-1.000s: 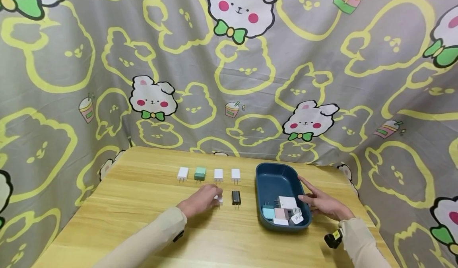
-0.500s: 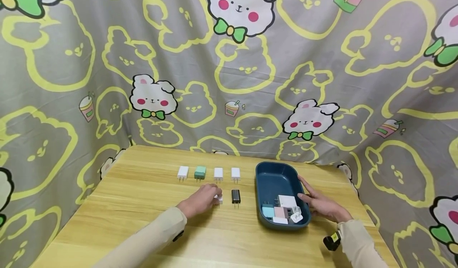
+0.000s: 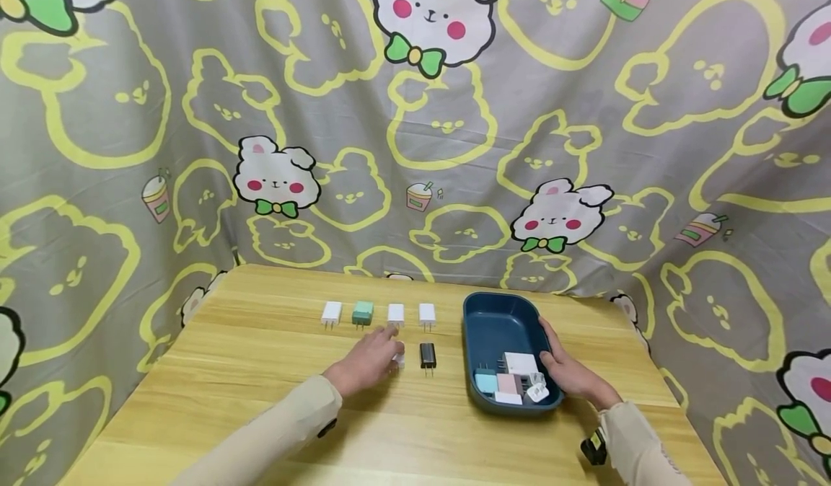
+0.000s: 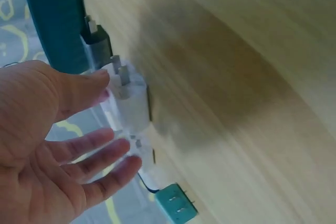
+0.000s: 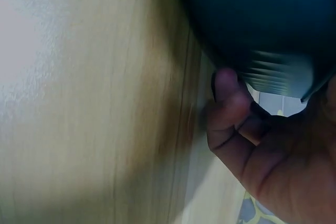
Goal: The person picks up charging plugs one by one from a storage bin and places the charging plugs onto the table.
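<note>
My left hand (image 3: 366, 360) pinches a white plug-in charger (image 4: 131, 100) low over the wooden table; in the left wrist view the thumb lies against it, the index finger is mostly hidden, and the other fingers are spread. A black charger (image 3: 428, 356) lies just right of that hand. Behind stands a row with a white charger (image 3: 331, 313), a green charger (image 3: 363, 313) and two more white ones. At the right, my right hand (image 3: 574, 374) grips the side of a dark blue bin (image 3: 469, 334), thumb at the rim. White, pale blue and pink chargers lie in the bin's near end.
The wooden table (image 3: 273, 327) ends at a grey curtain (image 3: 363, 147) with cartoon print, which hangs behind it and on both sides. The bin's raised wall stands between the right hand and the chargers.
My left hand has shifted slightly up and right, and the white charger in it has turned a little. My right hand has drawn in closer round the bin's side.
</note>
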Demonstrator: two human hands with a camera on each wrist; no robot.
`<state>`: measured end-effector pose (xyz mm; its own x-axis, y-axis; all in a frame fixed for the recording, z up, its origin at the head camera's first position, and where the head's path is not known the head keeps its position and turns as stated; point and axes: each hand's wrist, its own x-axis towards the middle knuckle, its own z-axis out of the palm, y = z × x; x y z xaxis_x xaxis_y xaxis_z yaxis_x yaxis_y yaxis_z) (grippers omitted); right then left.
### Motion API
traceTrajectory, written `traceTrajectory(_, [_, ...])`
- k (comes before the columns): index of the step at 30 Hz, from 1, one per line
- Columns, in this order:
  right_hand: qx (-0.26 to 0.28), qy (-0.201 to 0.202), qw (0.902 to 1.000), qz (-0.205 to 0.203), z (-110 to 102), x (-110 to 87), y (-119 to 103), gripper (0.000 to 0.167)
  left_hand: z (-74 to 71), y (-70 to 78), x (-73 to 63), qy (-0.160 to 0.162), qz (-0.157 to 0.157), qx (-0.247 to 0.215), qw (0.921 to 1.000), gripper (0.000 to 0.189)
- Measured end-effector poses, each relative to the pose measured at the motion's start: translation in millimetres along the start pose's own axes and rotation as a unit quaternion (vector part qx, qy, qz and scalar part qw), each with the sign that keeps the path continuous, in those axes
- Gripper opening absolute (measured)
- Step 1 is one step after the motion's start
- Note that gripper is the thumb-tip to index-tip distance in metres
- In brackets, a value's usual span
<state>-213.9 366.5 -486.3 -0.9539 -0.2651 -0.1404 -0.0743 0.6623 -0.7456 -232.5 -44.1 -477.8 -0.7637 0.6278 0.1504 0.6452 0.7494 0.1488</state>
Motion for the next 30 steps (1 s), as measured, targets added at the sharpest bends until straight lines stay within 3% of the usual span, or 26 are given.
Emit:
traceTrajectory(6, [-0.012, 0.002, 0.9999, 0.003, 1.5, 0.7, -2.1, 0.070, -10.2, 12.4, 7.5, 0.023, 0.005, 0.010, 0.9997, 0.023])
traceTrajectory(16, [-0.044, 0.023, 0.9985, -0.022, 2.4, 0.9, -1.9, 0.073, -23.0, 52.7, 20.2, 0.058, 0.077, 0.020, 0.9952, 0.015])
traceTrajectory(24, [-0.060, 0.032, 0.9974, -0.024, 3.2, -0.5, 1.1, 0.072, -21.0, 82.6, 39.0, 0.017, 0.120, -0.039, 0.9919, 0.017])
traceTrajectory(30, [-0.050, 0.031, 0.9981, -0.016, 3.9, -1.0, -1.3, 0.071, -19.7, 96.7, 49.8, 0.007, 0.127, -0.074, 0.9891, 0.018])
